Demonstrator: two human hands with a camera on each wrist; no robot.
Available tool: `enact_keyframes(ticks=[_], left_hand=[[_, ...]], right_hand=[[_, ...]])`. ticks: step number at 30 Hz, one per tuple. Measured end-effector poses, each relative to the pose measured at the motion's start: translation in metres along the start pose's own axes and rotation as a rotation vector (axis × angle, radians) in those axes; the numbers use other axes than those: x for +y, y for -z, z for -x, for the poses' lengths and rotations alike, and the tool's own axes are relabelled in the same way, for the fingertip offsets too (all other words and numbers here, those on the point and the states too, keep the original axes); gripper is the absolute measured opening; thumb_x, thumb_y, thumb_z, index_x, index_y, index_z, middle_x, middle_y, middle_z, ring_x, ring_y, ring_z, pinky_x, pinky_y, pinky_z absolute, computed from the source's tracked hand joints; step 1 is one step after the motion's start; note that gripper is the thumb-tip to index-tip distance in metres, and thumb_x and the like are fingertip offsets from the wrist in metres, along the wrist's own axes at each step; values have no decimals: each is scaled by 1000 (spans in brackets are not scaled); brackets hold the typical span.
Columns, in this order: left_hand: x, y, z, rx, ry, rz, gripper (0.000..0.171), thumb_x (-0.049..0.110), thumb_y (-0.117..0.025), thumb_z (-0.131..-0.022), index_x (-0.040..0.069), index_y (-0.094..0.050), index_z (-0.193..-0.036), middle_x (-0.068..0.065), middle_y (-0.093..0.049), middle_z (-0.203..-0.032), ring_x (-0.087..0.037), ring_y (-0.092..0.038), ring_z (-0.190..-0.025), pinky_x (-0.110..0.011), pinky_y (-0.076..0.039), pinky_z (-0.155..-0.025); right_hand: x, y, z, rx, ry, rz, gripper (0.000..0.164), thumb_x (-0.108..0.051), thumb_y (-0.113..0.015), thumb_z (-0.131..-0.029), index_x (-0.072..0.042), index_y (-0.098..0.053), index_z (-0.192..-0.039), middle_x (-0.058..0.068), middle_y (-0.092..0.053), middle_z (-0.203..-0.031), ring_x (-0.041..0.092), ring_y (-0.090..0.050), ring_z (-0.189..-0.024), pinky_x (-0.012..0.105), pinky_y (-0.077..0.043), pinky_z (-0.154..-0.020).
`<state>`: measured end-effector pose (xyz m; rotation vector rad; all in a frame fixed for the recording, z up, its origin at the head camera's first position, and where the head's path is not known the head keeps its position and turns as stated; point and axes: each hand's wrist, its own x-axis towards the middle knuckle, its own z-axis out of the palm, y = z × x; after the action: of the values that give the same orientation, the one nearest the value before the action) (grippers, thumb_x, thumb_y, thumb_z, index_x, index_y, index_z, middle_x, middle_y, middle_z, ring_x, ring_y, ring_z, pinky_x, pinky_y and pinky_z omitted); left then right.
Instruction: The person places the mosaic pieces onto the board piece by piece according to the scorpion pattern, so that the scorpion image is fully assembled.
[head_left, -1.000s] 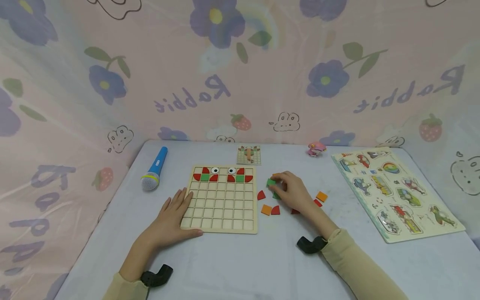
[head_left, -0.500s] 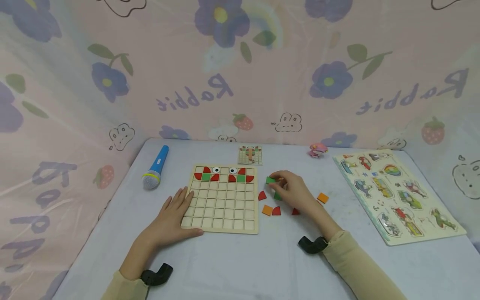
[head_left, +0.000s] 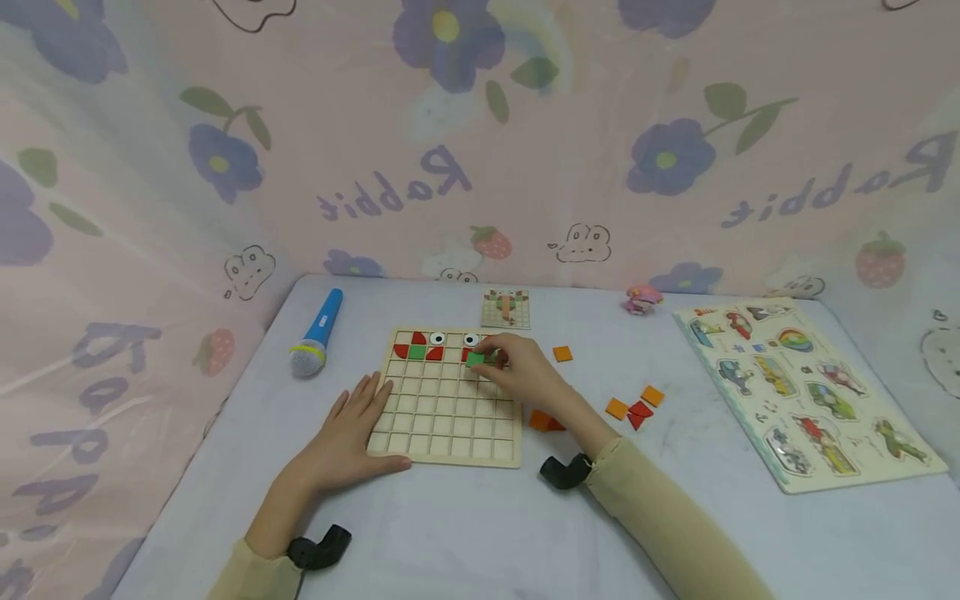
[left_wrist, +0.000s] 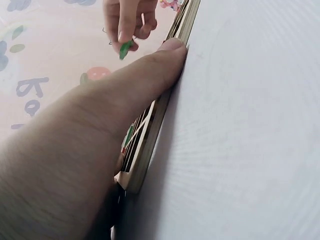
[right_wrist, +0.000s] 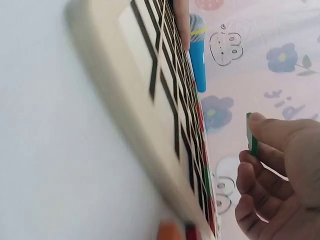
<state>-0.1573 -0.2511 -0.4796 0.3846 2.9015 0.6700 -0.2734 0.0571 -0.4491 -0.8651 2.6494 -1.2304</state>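
Note:
In the head view a wooden grid board (head_left: 446,408) lies on the table, with red, green and eye-printed tiles set along its far rows. My left hand (head_left: 337,442) rests against the board's left side, fingers straight, thumb along the near edge. My right hand (head_left: 528,375) holds a green square tile (head_left: 475,359) over the far right part of the board, covering some of the tiles there. In the right wrist view the thumb and fingertips pinch this green tile (right_wrist: 251,137) above the board.
Orange tiles (head_left: 617,408) and red tiles (head_left: 640,411) lie right of the board, some partly behind my right forearm. A small pattern card (head_left: 506,309) sits behind it. Around stand a toy microphone (head_left: 318,333), a pink figurine (head_left: 642,299) and a picture puzzle (head_left: 806,392).
My right hand has picked up the green tile from the loose tiles and moved left with it over the board. The left hand stays at the board's side.

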Motion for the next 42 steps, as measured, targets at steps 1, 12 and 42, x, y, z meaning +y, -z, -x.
enact_keyframes(ticks=[1, 12, 42], left_hand=[[0, 0, 0, -1, 1, -3, 126, 76, -76, -80, 5, -22, -169, -21, -11, -177, -39, -6, -165, -63, -6, -130], [0, 1, -1, -4, 4, -5, 125, 75, -76, -81, 5, -22, -169, -22, -12, -177, -39, -6, -165, -63, -6, -130], [0, 1, 0, -1, -1, -14, 124, 74, -76, -81, 3, -24, -168, -21, -12, -177, -40, -7, -164, -63, -7, -130]], right_hand=[[-2, -4, -4, -8, 6, 6, 27, -24, -79, -98, -9, -77, -121, 0, -73, -103, 13, -61, -81, 26, -52, -69], [-28, -42, -28, -117, -16, 37, 27, -27, -78, -99, -10, -77, -120, -2, -68, -94, 12, -59, -78, 25, -51, -69], [-19, -75, -26, 80, -26, 46, 24, -19, -74, -99, -4, -77, -118, 9, -69, -106, 22, -65, -96, 34, -55, -82]])
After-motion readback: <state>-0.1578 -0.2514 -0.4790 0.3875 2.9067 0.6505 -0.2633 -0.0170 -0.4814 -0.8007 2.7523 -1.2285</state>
